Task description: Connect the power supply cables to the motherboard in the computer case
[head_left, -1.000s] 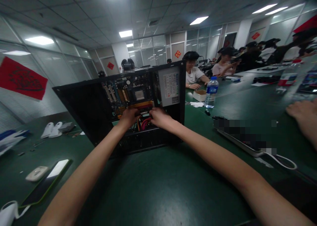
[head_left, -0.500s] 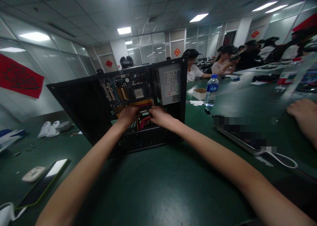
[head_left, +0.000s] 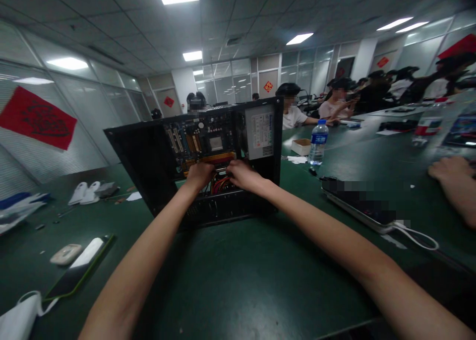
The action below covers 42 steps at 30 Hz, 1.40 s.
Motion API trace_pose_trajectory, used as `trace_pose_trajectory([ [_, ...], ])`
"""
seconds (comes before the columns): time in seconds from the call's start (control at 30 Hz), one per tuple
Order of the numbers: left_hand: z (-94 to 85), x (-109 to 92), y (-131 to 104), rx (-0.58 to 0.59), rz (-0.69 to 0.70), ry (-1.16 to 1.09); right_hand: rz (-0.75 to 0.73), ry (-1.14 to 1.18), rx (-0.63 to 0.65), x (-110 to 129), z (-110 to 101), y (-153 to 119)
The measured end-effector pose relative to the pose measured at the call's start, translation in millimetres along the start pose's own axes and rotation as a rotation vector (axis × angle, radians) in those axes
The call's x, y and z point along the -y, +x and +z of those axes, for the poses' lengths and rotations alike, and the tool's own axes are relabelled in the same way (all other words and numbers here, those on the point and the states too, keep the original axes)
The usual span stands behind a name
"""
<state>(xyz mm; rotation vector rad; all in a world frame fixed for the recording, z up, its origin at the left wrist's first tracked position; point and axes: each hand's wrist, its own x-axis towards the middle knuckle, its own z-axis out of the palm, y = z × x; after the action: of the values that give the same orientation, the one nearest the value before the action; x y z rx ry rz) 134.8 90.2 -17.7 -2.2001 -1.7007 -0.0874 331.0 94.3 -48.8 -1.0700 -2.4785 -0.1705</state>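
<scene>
Black computer case (head_left: pixel 156 156) stands open, left hand (head_left: pixel 200 175) and right hand (head_left: pixel 241 173) curled near the lower edge of its motherboard (head_left: pixel 207 140), above coloured cables (head_left: pixel 222 185); whether either grip closes on anything cannot be told. Uneven pressure could flex the board or tip the case on the green worktop (head_left: pixel 238 270).
</scene>
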Motion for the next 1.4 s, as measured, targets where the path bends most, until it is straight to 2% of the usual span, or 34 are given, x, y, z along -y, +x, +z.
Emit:
trace_pose_trajectory([
  [0.13,2.3,0,-4,-0.009,-0.008,-0.028,-0.043,-0.083,0.047,3,-3,9],
  [0.27,4.2,3,-8,-0.026,-0.009,-0.057,-0.12,-0.157,0.04,7,-4,24],
  [0.4,5.7,7,-10,-0.033,-0.004,-0.083,-0.093,-0.149,0.044,7,0,34],
  [0.67,11.8,8,-8,-0.061,-0.053,-0.185,-0.017,-0.179,0.087,2,10,35],
  [0.9,14.0,14,-11,-0.066,-0.106,-0.309,-0.009,-0.204,0.112,1,13,36],
  [1.17,16.2,8,-11,-0.032,-0.174,-0.336,-0.022,-0.22,0.108,1,13,36],
  [1.4,18.8,10,-8,0.025,-0.079,-0.345,-0.016,-0.217,0.107,3,11,39],
])
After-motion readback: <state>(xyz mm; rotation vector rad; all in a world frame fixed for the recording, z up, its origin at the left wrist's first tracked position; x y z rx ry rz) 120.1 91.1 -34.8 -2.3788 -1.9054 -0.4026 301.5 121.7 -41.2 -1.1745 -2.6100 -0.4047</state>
